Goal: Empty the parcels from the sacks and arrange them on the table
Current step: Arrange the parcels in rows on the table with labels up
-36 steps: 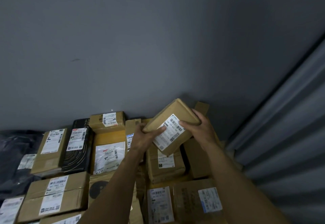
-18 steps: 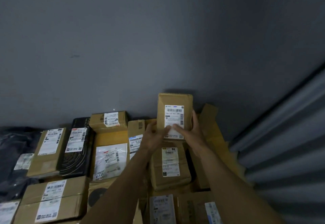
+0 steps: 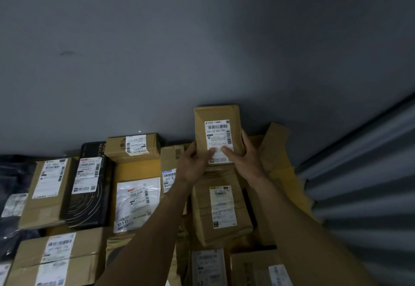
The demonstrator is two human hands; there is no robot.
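Standing a small brown parcel (image 3: 217,113) on end against the grey wall (image 3: 202,50) looks to me like the step in hand: I am adding one more piece to the back of the arrangement, near the far right corner beside the corrugated shutter (image 3: 370,184). I am holding it with both hands. My left hand (image 3: 190,166) is gripping its lower left edge. My right hand (image 3: 246,160) is wrapping the lower right edge, its fingers (image 3: 243,138) curling round the side. Both thumbs are pressing on the lower part of the shipping label (image 3: 217,133).

The parcel is sitting upright at the far end of a taped kraft parcel (image 3: 221,209), but my hands are hiding its base. I cannot tell whether it is resting there or hanging just above. The table itself is hidden under the rows of parcels.

I am judging that the next move calls for settling the base firmly. Its back should be leaning on the wall before I loosen either grip. I would be freeing one hand first and steadying with the other, since a tall narrow piece on an uneven stack is likely to tip toward me.

The parcel is plain brown cardboard, taller than wide, with a creased, folded top. Its white label is facing me the right way up, showing barcodes and printed lines. In this dim light the corners are looking square and undamaged.
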